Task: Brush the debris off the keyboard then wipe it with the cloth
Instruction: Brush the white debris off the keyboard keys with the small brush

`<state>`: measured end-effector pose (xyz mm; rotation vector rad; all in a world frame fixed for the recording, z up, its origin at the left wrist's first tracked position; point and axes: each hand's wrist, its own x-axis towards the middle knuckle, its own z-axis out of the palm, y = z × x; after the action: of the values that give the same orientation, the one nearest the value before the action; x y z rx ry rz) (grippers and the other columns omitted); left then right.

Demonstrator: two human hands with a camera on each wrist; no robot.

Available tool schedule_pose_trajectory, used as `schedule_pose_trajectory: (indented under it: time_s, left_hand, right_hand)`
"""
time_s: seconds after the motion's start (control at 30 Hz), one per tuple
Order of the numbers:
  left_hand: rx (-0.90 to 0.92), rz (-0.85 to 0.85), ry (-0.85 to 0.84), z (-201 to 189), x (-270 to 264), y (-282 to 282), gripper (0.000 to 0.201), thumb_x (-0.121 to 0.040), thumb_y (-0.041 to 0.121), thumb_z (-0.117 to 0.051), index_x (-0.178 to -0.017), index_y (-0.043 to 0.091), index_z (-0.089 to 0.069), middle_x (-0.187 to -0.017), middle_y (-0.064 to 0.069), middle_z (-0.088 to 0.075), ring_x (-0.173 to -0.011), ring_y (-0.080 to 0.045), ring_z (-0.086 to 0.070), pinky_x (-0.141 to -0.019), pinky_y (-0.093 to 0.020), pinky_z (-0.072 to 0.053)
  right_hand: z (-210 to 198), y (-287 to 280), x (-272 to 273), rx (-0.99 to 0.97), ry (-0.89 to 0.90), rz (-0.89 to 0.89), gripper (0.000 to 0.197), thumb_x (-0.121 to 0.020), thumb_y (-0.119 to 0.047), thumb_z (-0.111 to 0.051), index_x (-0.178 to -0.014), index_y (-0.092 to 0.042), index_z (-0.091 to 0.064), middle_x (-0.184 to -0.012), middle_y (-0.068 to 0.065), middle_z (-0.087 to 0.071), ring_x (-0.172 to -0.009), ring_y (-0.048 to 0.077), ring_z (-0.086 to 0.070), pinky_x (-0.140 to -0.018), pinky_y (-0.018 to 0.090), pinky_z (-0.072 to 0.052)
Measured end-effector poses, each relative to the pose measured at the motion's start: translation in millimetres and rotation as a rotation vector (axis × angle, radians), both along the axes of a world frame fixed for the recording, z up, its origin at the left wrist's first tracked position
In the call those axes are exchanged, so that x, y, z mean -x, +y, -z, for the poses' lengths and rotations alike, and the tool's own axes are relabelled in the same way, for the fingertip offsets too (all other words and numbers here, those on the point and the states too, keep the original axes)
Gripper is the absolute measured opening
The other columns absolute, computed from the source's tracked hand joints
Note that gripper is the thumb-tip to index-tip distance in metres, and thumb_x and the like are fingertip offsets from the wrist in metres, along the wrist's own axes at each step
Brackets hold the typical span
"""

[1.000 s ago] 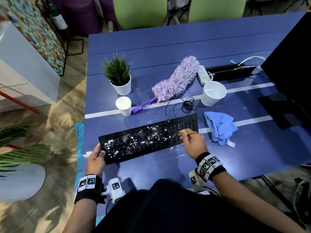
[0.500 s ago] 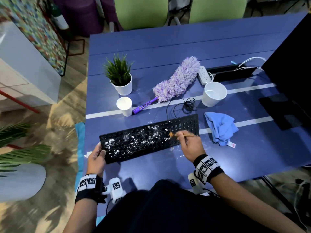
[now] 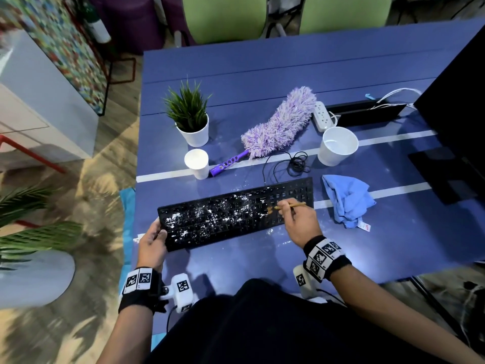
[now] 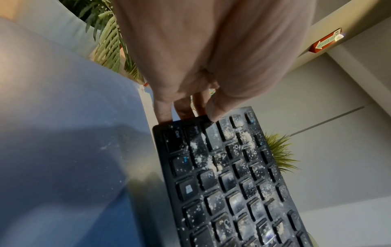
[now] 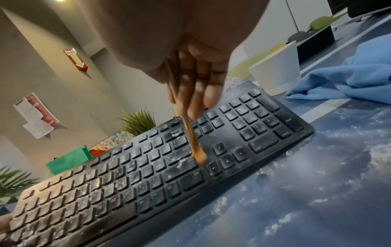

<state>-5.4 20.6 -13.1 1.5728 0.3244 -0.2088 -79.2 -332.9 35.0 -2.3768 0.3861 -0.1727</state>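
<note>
A black keyboard (image 3: 236,211) lies slanted on the blue table (image 3: 262,74), its left and middle keys speckled with white crumbs (image 3: 210,216). My left hand (image 3: 153,239) grips the keyboard's left end (image 4: 190,123), thumb on top and fingers at the edge. My right hand (image 3: 296,219) pinches a thin wooden brush (image 3: 288,205); its bristle tip (image 5: 198,157) touches the keys just left of the arrow keys. The number pad (image 5: 253,120) looks mostly swept. A crumpled blue cloth (image 3: 346,200) lies right of the keyboard.
Behind the keyboard are its coiled cable (image 3: 296,164), a purple duster (image 3: 278,124), a small white cup (image 3: 196,162), a larger white cup (image 3: 337,145), a potted plant (image 3: 190,114) and a power strip (image 3: 321,115). A black monitor (image 3: 459,114) stands at right. White dust (image 5: 338,150) lies on the table.
My right hand has carried the brush tip leftward along the keys, from the keyboard's right section toward its middle. The left hand has kept its hold on the left end.
</note>
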Motion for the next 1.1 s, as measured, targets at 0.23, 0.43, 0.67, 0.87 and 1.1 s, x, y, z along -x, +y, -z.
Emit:
schedule_pose_trajectory:
  time_s: [0.23, 0.43, 0.67, 0.87, 1.1]
  left_hand:
    - [-0.001, 0.009, 0.016, -0.2, -3.8, -1.7, 0.047, -0.098, -0.013, -0.034, -0.125, 0.018, -0.058, -0.103, 0.015, -0.072, -0.114, -0.024, -0.055, -0.113, -0.055, -0.034]
    - [0.004, -0.007, 0.032, -0.2, -3.5, -2.5, 0.046, -0.098, -0.013, -0.035, -0.129, 0.014, -0.056, -0.112, 0.0, -0.066, -0.114, -0.024, -0.054, -0.114, -0.058, -0.032]
    - [-0.007, -0.011, 0.039, -2.0, -0.8, -2.8, 0.045, -0.098, -0.013, -0.036, -0.133, 0.007, -0.054, -0.122, -0.014, -0.061, -0.112, -0.025, -0.053, -0.112, -0.059, -0.033]
    - [-0.018, -0.013, 0.046, 1.6, -0.3, 1.5, 0.045, -0.098, -0.012, -0.037, -0.131, 0.012, -0.056, -0.119, -0.012, -0.063, -0.113, -0.025, -0.054, -0.112, -0.061, -0.033]
    - [-0.004, 0.006, 0.019, -0.3, -1.3, -1.2, 0.045, -0.098, -0.012, -0.036, -0.126, 0.015, -0.058, -0.117, -0.011, -0.063, -0.109, -0.024, -0.054, -0.111, -0.059, -0.035]
  right_hand:
    - [-1.4, -2.7, -1.6, 0.024, 0.036, -0.011, 0.034, -0.103, -0.033, -0.038, -0.096, -0.016, -0.066, -0.08, 0.0, -0.069, -0.074, 0.015, -0.064, -0.072, 0.028, -0.051]
    - [1.6, -5.1, 2.7, -0.007, 0.063, 0.035, 0.033, -0.1, -0.037, -0.04, -0.093, -0.021, -0.067, -0.073, -0.003, -0.07, -0.071, 0.017, -0.067, -0.07, 0.034, -0.057]
    - [-2.3, 9.9, 3.9, 0.005, 0.011, -0.032, 0.035, -0.102, -0.033, -0.039, -0.095, -0.016, -0.069, -0.074, 0.001, -0.072, -0.069, 0.02, -0.069, -0.069, 0.036, -0.057]
    - [-1.8, 9.8, 2.5, 0.019, 0.015, -0.022, 0.045, -0.099, -0.042, -0.032, -0.095, -0.017, -0.068, -0.075, 0.002, -0.071, -0.07, 0.02, -0.068, -0.069, 0.034, -0.056]
    - [-9.6, 8.1, -3.2, 0.003, -0.012, -0.055, 0.04, -0.101, -0.039, -0.036, -0.096, -0.015, -0.067, -0.076, 0.002, -0.071, -0.072, 0.019, -0.068, -0.07, 0.031, -0.055]
